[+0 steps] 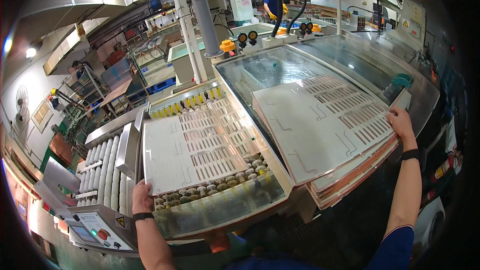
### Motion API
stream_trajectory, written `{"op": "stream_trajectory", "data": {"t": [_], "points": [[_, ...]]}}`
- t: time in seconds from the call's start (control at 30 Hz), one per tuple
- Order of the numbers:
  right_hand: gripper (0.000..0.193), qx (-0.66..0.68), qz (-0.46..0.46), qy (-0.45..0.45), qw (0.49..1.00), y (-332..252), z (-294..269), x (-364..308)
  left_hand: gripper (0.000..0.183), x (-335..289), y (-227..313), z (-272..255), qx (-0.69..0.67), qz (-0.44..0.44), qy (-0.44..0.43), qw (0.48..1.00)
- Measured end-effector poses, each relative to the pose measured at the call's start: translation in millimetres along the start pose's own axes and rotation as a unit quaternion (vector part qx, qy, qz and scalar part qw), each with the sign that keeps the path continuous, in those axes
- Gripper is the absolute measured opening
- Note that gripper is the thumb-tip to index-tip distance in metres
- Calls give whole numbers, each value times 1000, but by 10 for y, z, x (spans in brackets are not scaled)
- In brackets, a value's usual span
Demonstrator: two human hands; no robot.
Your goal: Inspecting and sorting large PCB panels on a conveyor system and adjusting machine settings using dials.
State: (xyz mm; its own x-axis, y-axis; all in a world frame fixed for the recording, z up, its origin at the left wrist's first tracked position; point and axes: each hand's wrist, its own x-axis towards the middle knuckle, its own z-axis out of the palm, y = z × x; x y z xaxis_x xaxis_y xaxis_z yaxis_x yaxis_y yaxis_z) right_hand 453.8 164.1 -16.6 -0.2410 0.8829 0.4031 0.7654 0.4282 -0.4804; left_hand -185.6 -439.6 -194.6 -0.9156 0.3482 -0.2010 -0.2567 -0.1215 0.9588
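A flat white circuit board panel [167,157] with copper-coloured bars and thin traces lies on the wheeled rollers of a conveyor [215,190]. My left hand [142,197] pinches its near left corner, with the fingertips partly hidden. To the right, a stack of similar copper-edged panels [310,142] rests on a clear machine cover, its near side jutting over the cover's edge. My right hand [400,122] has its fingers curled on the right edge of the top panel. Dark bands circle both wrists.
White rollers [102,170] continue at the left, above a control panel [92,232] with a red knob. Yellow-capped fittings [227,46], gauges and black hoses stand behind the cover. A teal object [401,80] sits at its right. Farther back, a person [274,4] in yellow gloves stands among tanks.
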Motion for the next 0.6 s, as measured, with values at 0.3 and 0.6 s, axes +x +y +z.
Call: {"op": "stream_trajectory", "data": {"t": [0.3,0.6], "points": [[33,18,-5,-8,1000,-53,23,-5,20,635,-539,-604,156,-53,92,982],[36,28,-10,-18,999,46,94,121,21,615,-703,-731,448,-18,157,880]]}}
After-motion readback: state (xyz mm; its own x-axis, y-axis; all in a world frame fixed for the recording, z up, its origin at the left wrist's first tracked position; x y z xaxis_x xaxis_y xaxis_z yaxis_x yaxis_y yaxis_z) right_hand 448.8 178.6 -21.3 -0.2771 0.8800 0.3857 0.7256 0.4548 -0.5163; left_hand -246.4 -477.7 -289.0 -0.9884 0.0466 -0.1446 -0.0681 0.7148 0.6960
